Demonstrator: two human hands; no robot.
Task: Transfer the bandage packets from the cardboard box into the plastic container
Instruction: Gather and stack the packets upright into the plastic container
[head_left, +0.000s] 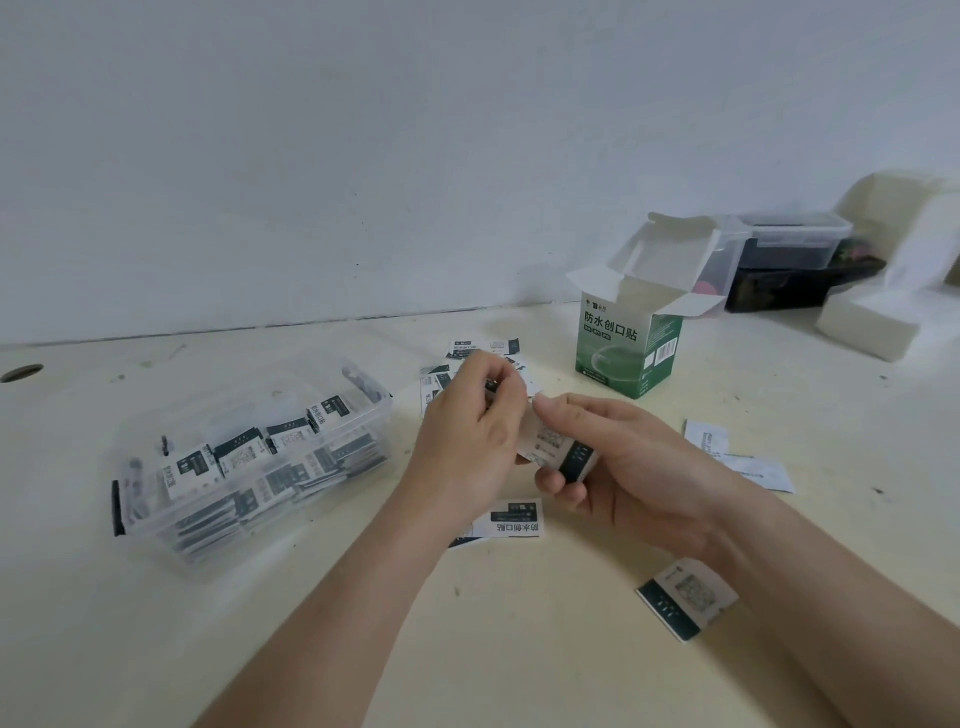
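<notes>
Clear rectangular plastic container (249, 467), toward the left edge of the cream table (519, 649): already well filled with white-and-dark-green bandage packets (244, 454), some standing on edge, more stacked flat beneath. Judged well past the halfway mark.

Green-and-white cardboard box (628, 348), upright toward the table's back edge, top flaps open. Its interior is not visible, so whether any packets remain inside cannot be told.

Loose packets outside both vessels, yet to be moved: a scatter (485, 351) behind the hands; one face-up (514, 517) below the hands; one (685, 597) beside the right wrist toward the front edge; two paler pieces (737, 454) toward the right edge, print unreadable.

Left hand (470, 431): fingers curled in a pinch; what they hold is hard to make out.

Right hand (623, 462): closed around a small stack of packets (563, 447), thumb over the top.

Obscured: the packets behind the left hand. The dark lidded tubs (789, 260) and white blocks (872, 322) at the back right corner are blurred; contents unidentified.
</notes>
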